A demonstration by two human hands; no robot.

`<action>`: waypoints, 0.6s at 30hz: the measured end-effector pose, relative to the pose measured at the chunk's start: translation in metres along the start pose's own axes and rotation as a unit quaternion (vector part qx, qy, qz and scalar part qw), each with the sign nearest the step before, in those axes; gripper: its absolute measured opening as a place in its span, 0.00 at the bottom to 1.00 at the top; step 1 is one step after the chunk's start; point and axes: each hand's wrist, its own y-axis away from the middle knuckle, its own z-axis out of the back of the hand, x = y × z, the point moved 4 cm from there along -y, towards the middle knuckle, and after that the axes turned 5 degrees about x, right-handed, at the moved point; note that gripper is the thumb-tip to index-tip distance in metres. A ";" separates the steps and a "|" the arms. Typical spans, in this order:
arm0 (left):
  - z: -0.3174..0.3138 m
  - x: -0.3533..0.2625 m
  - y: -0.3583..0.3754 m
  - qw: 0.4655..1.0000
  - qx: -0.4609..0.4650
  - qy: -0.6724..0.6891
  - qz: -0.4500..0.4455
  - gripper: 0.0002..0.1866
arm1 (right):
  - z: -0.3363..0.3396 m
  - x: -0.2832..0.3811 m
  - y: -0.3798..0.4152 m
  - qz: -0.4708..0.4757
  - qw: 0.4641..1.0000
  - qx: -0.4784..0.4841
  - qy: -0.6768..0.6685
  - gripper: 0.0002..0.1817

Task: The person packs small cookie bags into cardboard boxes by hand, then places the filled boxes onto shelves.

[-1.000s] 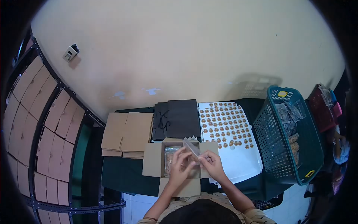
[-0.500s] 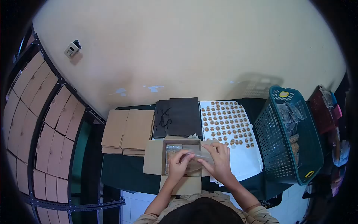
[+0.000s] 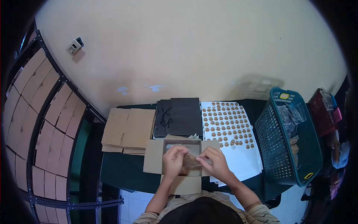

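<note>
An open cardboard box (image 3: 185, 185) with its flaps folded out stands at the table's front edge. Over its opening, both hands grip a clear plastic bag (image 3: 191, 160). My left hand (image 3: 173, 161) pinches the bag's upper left edge, and my right hand (image 3: 215, 161) pinches the same edge on the right. Something brownish shows in or behind the bag, too indistinct to name. Part of the box's inside is hidden by the hands and the bag.
Flat cardboard pieces (image 3: 128, 127) lie left, beside black boards (image 3: 182, 117) with a black cord. Right of these is a white sheet (image 3: 244, 160) bearing rows of round brown stickers (image 3: 227, 123). A green basket (image 3: 266, 142) holds plastic packets. Boxes fill the shelves (image 3: 48, 149) at left.
My right hand has moved down and inward, its fingers now closed on the bag's edge. My left hand has shifted slightly left and up, and the bag hangs lower over the box.
</note>
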 end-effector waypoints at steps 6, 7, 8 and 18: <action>0.010 0.004 -0.005 0.998 -0.040 0.039 0.012 0.06 | -0.007 -0.008 0.008 -0.039 0.994 0.007 -0.103 0.07; 0.009 0.003 -0.005 0.998 -0.031 0.048 0.025 0.08 | -0.008 -0.008 0.010 -0.045 0.991 0.009 -0.125 0.06; 0.009 0.006 -0.005 0.998 -0.031 0.048 0.026 0.08 | -0.009 -0.009 0.011 -0.052 0.988 0.010 -0.146 0.05; -0.008 0.025 -0.014 0.914 0.039 0.382 0.132 0.09 | -0.057 -0.062 0.028 -0.137 0.908 0.143 -0.370 0.27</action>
